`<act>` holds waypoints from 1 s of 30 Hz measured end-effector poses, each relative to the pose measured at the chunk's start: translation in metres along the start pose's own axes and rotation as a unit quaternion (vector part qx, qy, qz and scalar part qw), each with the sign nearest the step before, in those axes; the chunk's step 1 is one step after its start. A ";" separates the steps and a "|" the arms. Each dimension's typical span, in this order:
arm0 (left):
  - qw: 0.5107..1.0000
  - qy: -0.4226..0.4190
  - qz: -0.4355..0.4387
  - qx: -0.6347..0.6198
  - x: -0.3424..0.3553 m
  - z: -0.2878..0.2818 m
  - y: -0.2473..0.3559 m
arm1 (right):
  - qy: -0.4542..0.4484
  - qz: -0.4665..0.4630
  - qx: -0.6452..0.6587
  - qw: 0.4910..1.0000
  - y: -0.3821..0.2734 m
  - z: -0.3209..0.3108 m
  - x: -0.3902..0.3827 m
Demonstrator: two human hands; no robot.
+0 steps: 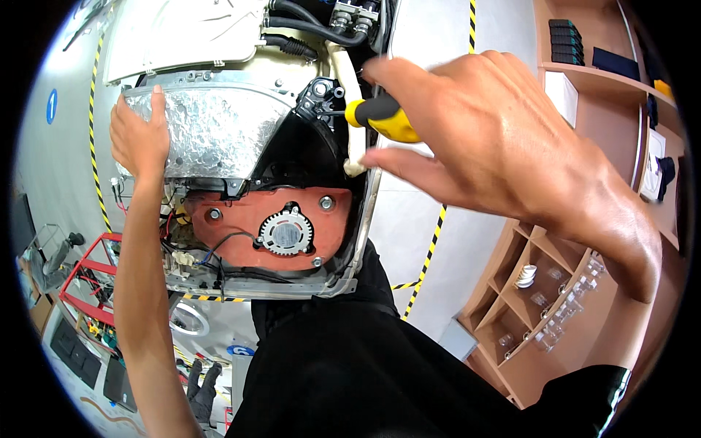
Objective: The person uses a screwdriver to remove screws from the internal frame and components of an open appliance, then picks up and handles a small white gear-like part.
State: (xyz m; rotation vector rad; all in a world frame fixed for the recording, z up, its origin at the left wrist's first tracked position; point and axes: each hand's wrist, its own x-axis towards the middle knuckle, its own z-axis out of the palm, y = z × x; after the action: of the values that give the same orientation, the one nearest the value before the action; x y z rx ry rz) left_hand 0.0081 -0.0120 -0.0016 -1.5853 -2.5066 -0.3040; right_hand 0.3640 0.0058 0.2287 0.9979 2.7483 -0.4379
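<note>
Fingers, right hand (496,135): thumb and forefinger parted, one on either side of a screwdriver handle; remaining fingers hidden behind the hand, so whether they grasp it cannot be told. Fingers, left hand (141,142): clasped over the left end of a foil-faced panel (223,128), thumb on its upper face.

Screwdriver (385,120), one, yellow and black handle; located at the right of the opened appliance, shaft pointing left to a black bracket (319,91) fitted with metal bolts; contact at the tip not discernible.

Red-brown plate (328,228), one, below the foil-faced panel, fixed by bolts, with a round metal part (286,233) seated at its centre.

Pale cover (179,33), one, above the panel. Black hoses (299,25), to the cover's right.

Surroundings: wooden shelving (504,296) at right, holding clear glassware (558,321); red metal frame (84,274) at lower left; yellow-and-black striped tape (93,124) on the floor.
</note>
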 end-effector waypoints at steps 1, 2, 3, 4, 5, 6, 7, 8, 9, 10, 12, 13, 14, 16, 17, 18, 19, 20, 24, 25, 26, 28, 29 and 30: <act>1.000 -0.003 -0.002 -0.009 0.001 0.000 -0.001 | 0.038 -0.033 -0.006 0.999 0.000 -0.001 0.000; 1.000 -0.003 0.001 -0.012 0.001 0.000 -0.001 | 0.062 -0.055 -0.025 0.996 0.000 -0.001 -0.001; 1.000 -0.005 0.003 -0.013 0.001 0.001 -0.001 | 0.050 -0.070 -0.034 0.996 0.002 -0.001 0.000; 1.000 -0.003 0.005 -0.013 0.001 0.001 -0.001 | 0.038 -0.085 -0.043 0.995 0.004 -0.002 -0.001; 1.000 -0.002 0.005 -0.013 0.002 0.002 -0.002 | 0.026 -0.101 -0.051 0.993 0.007 -0.003 -0.002; 1.000 -0.001 0.007 -0.011 0.001 0.003 -0.002 | -0.009 -0.091 -0.055 0.994 0.010 -0.003 -0.002; 1.000 0.000 0.004 -0.009 0.001 0.004 -0.003 | -0.025 -0.076 -0.028 0.996 0.013 -0.001 -0.002; 1.000 -0.001 0.005 -0.007 0.001 0.004 -0.003 | -0.040 -0.061 -0.001 0.997 0.014 -0.001 0.000; 1.000 0.005 0.007 -0.004 0.002 0.005 -0.003 | -0.054 -0.044 0.025 0.997 0.016 0.002 0.001; 1.000 -0.001 0.000 -0.004 0.002 0.005 -0.004 | 0.016 -0.082 0.096 0.992 0.015 0.002 0.003; 1.000 -0.007 0.000 0.000 0.002 0.005 -0.004 | 0.079 -0.070 0.048 0.993 0.008 0.006 0.004; 1.000 -0.009 -0.004 -0.005 0.003 0.005 -0.004 | 0.109 -0.062 0.024 0.992 0.001 0.010 0.004; 1.000 -0.008 -0.004 -0.007 0.002 0.004 -0.004 | 0.096 -0.088 0.023 0.991 0.001 0.006 0.004; 1.000 -0.008 -0.004 -0.014 0.001 0.004 -0.004 | -0.008 -0.072 0.000 0.997 -0.002 -0.001 0.003; 1.000 -0.009 -0.002 -0.019 0.000 0.003 -0.005 | -0.052 -0.059 -0.037 0.996 -0.001 -0.005 0.002; 1.000 0.000 0.006 -0.027 0.000 0.003 -0.004 | -0.125 -0.024 -0.076 0.989 -0.002 -0.008 0.004; 1.000 -0.008 -0.001 -0.024 0.000 0.004 -0.004 | -0.100 -0.017 -0.092 0.991 -0.002 -0.011 0.005; 1.000 -0.008 -0.005 -0.021 0.000 0.004 -0.003 | -0.090 0.006 -0.074 0.993 -0.003 -0.013 0.006; 0.999 -0.009 -0.003 -0.032 0.000 0.004 -0.004 | 0.007 -0.042 -0.024 0.999 -0.010 -0.012 0.006; 0.999 -0.013 -0.009 -0.032 0.000 0.004 -0.005 | 0.009 -0.047 -0.016 0.999 -0.011 -0.012 0.004; 0.999 -0.013 -0.007 -0.031 0.000 0.004 -0.004 | -0.015 -0.056 -0.047 0.997 -0.011 -0.010 0.004; 0.999 -0.007 -0.007 -0.031 0.000 0.004 -0.004 | -0.034 -0.068 -0.049 0.996 -0.010 -0.006 0.004; 0.999 -0.005 -0.008 -0.032 0.000 0.005 -0.003 | -0.007 -0.069 -0.034 0.997 -0.009 -0.004 0.004; 1.000 0.000 -0.005 -0.029 -0.001 0.005 -0.003 | -0.003 -0.055 -0.027 0.998 -0.009 0.000 0.006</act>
State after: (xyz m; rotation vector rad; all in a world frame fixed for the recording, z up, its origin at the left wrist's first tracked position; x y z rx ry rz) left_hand 0.0061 -0.0127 -0.0065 -1.5943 -2.5295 -0.3814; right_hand 0.3541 0.0029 0.2290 0.8355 2.8038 -0.3810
